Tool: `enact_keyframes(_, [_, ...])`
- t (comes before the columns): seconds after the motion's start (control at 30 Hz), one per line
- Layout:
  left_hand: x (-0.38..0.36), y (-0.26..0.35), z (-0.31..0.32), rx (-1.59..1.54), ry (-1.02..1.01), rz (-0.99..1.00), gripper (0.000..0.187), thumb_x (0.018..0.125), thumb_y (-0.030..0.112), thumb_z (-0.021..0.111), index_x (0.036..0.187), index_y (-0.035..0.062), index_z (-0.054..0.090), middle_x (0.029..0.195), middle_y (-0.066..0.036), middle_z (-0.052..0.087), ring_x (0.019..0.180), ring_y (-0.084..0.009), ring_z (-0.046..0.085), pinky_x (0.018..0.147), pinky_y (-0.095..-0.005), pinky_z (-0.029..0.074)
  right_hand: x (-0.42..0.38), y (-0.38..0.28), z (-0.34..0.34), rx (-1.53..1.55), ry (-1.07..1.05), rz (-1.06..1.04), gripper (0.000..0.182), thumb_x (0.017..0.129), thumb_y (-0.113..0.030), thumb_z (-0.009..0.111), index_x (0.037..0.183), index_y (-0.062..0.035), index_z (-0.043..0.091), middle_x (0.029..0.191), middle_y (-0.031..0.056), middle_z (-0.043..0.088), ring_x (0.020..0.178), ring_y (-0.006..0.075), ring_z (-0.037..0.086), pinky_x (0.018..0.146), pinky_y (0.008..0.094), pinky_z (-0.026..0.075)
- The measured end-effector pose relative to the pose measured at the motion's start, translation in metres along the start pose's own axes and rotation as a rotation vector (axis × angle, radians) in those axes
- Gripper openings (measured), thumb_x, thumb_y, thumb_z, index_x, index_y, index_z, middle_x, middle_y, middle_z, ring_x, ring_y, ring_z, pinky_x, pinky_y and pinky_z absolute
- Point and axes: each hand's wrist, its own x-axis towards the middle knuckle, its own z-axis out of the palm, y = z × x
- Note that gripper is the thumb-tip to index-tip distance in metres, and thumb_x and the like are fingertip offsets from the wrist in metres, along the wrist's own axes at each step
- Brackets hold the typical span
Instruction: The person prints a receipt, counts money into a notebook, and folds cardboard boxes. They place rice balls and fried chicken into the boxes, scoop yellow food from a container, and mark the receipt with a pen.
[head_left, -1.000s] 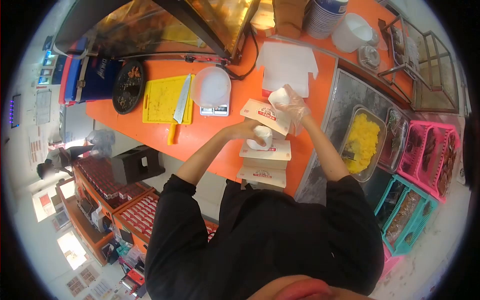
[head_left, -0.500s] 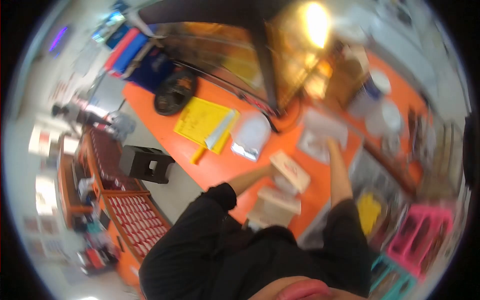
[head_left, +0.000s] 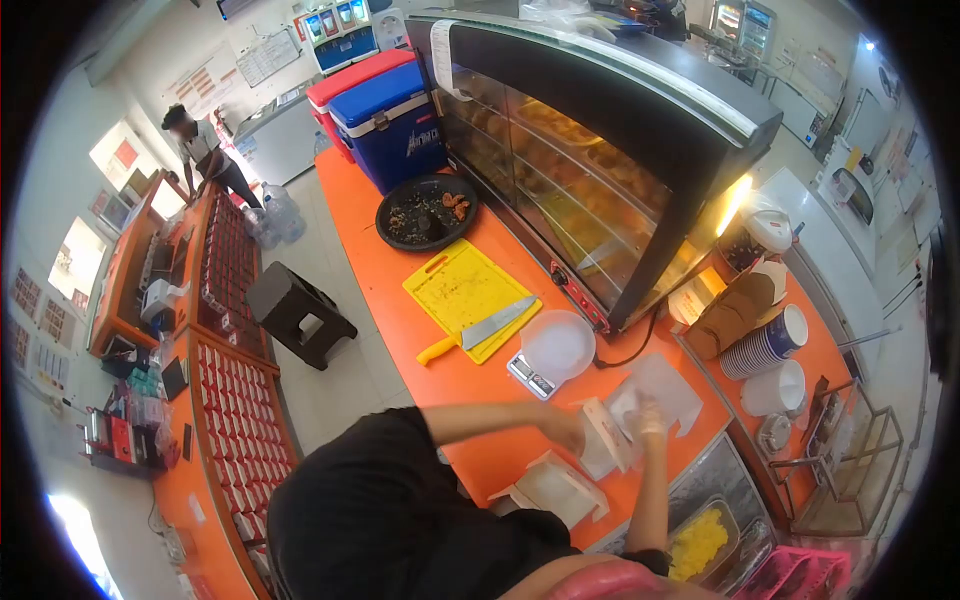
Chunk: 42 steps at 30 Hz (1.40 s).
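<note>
head has lifted since a second ago, so we now see our left hand (head_left: pixel 566 430) gripping the tilted box (head_left: pixel 605 436) on the bench (head_left: pixel 480 455), gloved right hand (head_left: pixel 648 418) curled beside it, grip unclear.

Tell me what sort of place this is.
Probably a takeaway food counter in a shop. A black glass-fronted warming display case holds fried food, a yellow cutting board bears a knife, and the hands fold a white cardboard box on the orange counter.
</note>
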Motion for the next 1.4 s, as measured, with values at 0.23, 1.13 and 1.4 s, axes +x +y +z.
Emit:
enact_keyframes(0.23, [-0.299, 0.040, -0.288, 0.304, 1.698, 0.095, 0.021, 0.094, 0.021, 0.054, 0.104, 0.0034, 0.060, 0.097, -0.005, 0.061, 0.088, -0.0183, 0.057, 0.081, -0.0349, 0.045, -0.155, -0.065, -0.134, 1.097, 0.166, -0.129, 0.034, 0.093, -0.022, 0.053, 0.122, -0.0036, 0.060, 0.100, 0.0057, 0.061, 0.085, 0.0125, 0.059, 0.077, 0.0249, 0.048])
enact_keyframes(1.13, [-0.173, 0.028, -0.390, -0.235, -0.399, 0.199, 0.041, 0.096, 0.023, 0.057, 0.131, 0.0035, 0.053, 0.119, -0.007, 0.062, 0.108, -0.0131, 0.058, 0.096, -0.0314, 0.048, -0.091, -0.404, -0.134, 1.625, 1.004, 0.179, 0.033, 0.091, -0.021, 0.058, 0.116, 0.0003, 0.060, 0.111, 0.0116, 0.059, 0.095, 0.0175, 0.059, 0.081, 0.0312, 0.048])
enact_keyframes(1.4, [-0.149, 0.021, -0.474, 0.187, -0.424, 0.096, 0.048, 0.093, 0.029, 0.061, 0.133, 0.0040, 0.053, 0.126, -0.008, 0.059, 0.116, -0.0166, 0.052, 0.104, -0.0322, 0.038, -0.072, -0.370, -0.123, 1.755, 0.845, 0.349, 0.030, 0.091, -0.024, 0.058, 0.110, -0.0013, 0.062, 0.089, 0.0044, 0.060, 0.084, 0.0134, 0.058, 0.074, 0.0281, 0.047])
